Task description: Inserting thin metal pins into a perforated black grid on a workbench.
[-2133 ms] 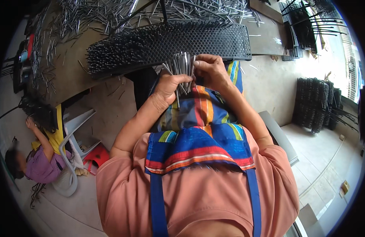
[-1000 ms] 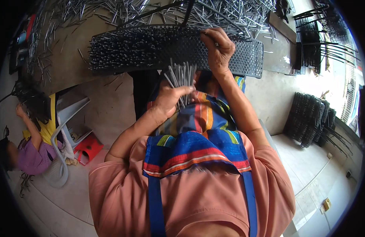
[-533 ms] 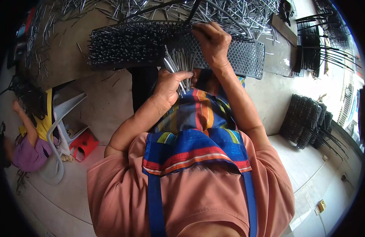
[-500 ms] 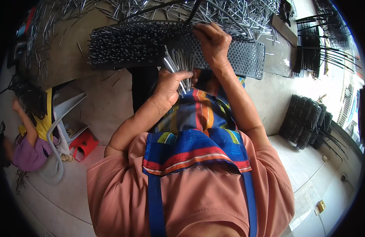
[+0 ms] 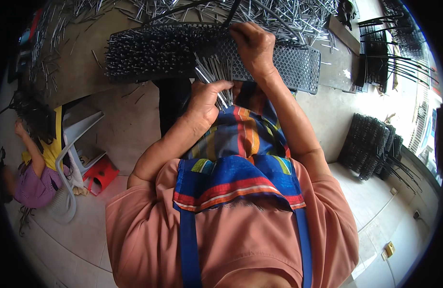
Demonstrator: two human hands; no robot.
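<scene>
At the far left a co-worker (image 5: 36, 187) in a purple top sits with one arm raised toward dark items, beside a grey plastic chair (image 5: 84, 129). A red container (image 5: 100, 176) is on the floor just right of the chair. Then comes the brown counter (image 5: 82, 60), strewn with loose metal rods. Along its near edge lies a long black perforated tray (image 5: 298, 65), its left part packed with upright rods (image 5: 149, 50), its right part showing bare round holes.

In front of the tray, above the striped apron (image 5: 238, 180), the left hand (image 5: 203, 98) has its fingers clamped around a fanned bundle of silvery rods (image 5: 213, 69), thumb across them. Farther right, the right hand (image 5: 256, 48) is over the middle of the tray, its fingers curled together; I cannot tell whether a rod is pinched between the tips. Beyond the tray is a heap of loose rods (image 5: 288, 17). At the right, a stack of black racks (image 5: 368, 144) stands on the floor.
</scene>
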